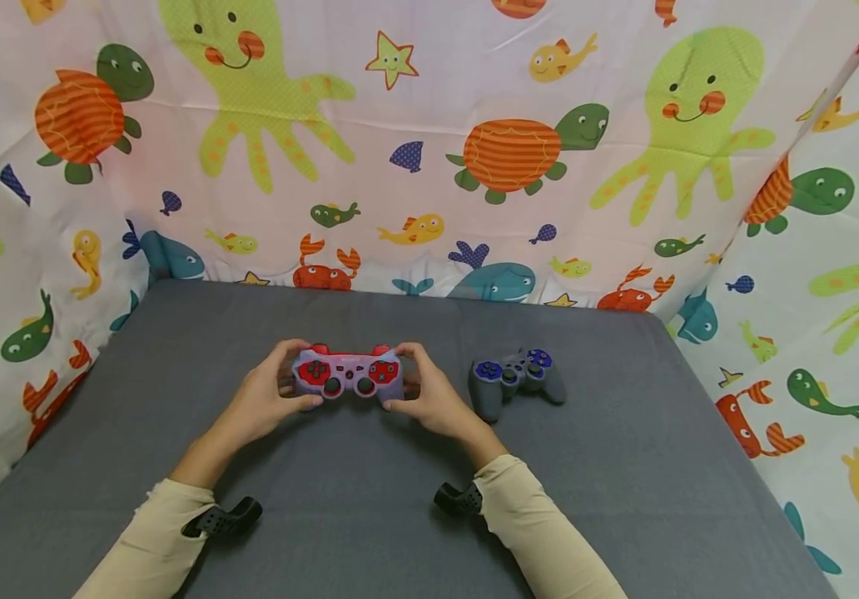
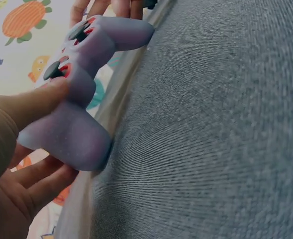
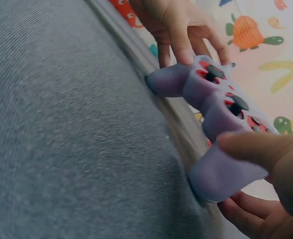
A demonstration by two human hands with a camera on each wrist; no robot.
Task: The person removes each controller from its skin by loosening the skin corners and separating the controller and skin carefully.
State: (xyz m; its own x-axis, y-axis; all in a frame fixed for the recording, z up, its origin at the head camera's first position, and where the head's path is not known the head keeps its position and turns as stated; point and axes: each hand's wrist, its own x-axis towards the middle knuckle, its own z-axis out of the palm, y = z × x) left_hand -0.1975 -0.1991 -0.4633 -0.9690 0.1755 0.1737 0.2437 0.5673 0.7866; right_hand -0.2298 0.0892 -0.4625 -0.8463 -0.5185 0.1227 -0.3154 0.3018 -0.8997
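Both hands grip a lavender game controller (image 1: 349,373) with red button areas and black thumbsticks, its face turned up toward the head camera. My left hand (image 1: 270,395) holds its left end, the thumb across the front and the fingers behind. At the other end my right hand (image 1: 429,398) has it the same way, thumb on the near side. In the left wrist view the handgrips of the controller (image 2: 79,137) hang close over the grey cloth. The right wrist view shows the right thumb (image 3: 246,147) along the controller's handgrip.
A dark grey game controller (image 1: 517,378) with blue button areas lies just right of the right hand. Grey cloth covers the table (image 1: 355,516). A curtain (image 1: 429,166) printed with sea animals rises behind and along both sides. Black straps (image 1: 223,517) sit on both wrists.
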